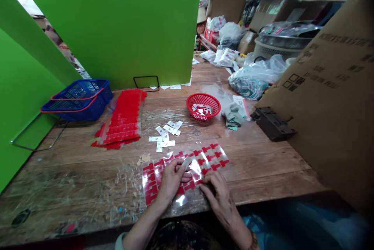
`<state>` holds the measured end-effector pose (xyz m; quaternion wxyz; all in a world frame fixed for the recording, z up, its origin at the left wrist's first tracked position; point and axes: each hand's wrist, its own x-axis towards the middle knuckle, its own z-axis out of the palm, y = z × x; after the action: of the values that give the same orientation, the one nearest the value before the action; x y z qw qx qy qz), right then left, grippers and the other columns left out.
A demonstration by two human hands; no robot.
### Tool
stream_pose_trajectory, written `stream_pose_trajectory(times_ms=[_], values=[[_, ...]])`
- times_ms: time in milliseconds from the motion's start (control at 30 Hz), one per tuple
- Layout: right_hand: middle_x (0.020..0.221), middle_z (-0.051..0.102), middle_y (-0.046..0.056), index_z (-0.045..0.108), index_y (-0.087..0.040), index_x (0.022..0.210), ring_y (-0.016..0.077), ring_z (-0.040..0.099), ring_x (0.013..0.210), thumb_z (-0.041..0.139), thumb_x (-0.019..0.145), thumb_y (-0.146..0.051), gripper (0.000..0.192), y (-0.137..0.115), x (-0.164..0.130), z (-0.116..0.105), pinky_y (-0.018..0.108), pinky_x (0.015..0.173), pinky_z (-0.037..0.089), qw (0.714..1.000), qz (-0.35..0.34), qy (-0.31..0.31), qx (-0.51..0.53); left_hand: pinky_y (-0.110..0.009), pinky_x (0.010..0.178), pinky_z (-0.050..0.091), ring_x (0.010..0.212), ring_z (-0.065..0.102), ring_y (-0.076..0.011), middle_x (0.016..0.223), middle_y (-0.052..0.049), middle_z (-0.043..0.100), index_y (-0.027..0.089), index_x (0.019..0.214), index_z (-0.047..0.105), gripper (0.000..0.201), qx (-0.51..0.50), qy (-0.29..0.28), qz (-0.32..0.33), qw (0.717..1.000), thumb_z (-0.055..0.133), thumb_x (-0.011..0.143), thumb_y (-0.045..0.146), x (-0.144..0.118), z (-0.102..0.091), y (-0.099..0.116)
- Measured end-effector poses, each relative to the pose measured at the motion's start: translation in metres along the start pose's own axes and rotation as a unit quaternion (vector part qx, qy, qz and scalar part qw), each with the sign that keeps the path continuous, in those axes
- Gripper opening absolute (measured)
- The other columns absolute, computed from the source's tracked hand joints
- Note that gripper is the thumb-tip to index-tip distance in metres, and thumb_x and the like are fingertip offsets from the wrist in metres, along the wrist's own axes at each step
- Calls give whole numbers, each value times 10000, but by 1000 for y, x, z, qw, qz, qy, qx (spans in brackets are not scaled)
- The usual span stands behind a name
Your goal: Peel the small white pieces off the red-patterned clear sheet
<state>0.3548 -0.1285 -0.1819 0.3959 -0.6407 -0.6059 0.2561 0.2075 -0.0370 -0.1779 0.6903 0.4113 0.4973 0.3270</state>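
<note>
A clear sheet of red T-shaped stickers (216, 155) lies near the table's front edge. Over its middle, my left hand (172, 178) pinches a small grey plate (186, 162) between thumb and fingers. My right hand (218, 192) is at the sheet's front side, thumb and index finger brought together at a red sticker. Whatever is between those fingertips is too small to make out. Beyond the sheet, several small white plates (166, 138) lie in a loose pile.
A red basket (191, 104) holds plates with red pieces. Stacked red sheets (122, 119) and blue baskets (78, 113) are at left. A grey cloth (233, 115), a dark metal block (273, 123) and a large carton (330, 86) stand right. Green panels (131, 28) border the back.
</note>
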Motion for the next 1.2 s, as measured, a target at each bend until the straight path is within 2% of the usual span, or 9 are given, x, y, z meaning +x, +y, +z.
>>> stream_pose_trajectory(times_ms=[200,333,500,667,833,1067,1200], values=[[798,540,23,508,-200,748,178,494,794,491,842,-167,101,-1,-6,-4,288,727,388,998,-5,-18,56,-265,521,546,550,671,-178,687,-57,677,105,923,565,371,6,14,-5,1000,669,690,373,0,2,2],[763,551,12,515,-192,734,161,511,742,520,836,-224,107,1,-8,-13,266,690,406,990,63,-28,120,-263,522,545,545,668,-171,684,-50,670,103,921,569,337,10,17,-5,1000,663,702,341,0,2,2],[721,522,3,497,-188,744,147,508,680,569,804,-305,150,4,-5,-17,243,626,432,977,128,37,168,-253,531,531,547,657,-162,653,-59,669,85,940,573,318,7,-5,-15,1000,660,711,287,-2,-2,4],[714,532,3,512,-189,753,142,510,657,563,808,-308,141,-12,7,-11,231,605,425,984,89,46,144,-205,509,487,479,594,-94,692,-84,688,56,987,573,334,-46,-63,-69,995,652,674,142,-13,-9,18],[733,552,-6,525,-195,740,138,510,684,541,818,-242,92,-30,21,-5,233,639,400,995,43,22,92,-213,558,480,507,598,-102,610,-66,671,48,1047,566,389,-80,-101,-105,986,645,672,115,-30,-18,31],[689,535,-29,512,-201,723,119,491,645,533,811,-175,93,-34,26,3,215,601,381,996,21,-38,83,-169,466,423,478,565,-88,541,-28,630,55,1082,573,412,-83,-147,-129,977,624,673,75,-36,-25,29],[691,528,-28,498,-201,725,118,490,650,518,816,-159,103,-34,25,4,216,602,376,996,12,-40,76,-163,440,406,443,538,-79,509,-15,614,48,1093,569,424,-70,-152,-128,977,616,673,71,-35,-24,30]])
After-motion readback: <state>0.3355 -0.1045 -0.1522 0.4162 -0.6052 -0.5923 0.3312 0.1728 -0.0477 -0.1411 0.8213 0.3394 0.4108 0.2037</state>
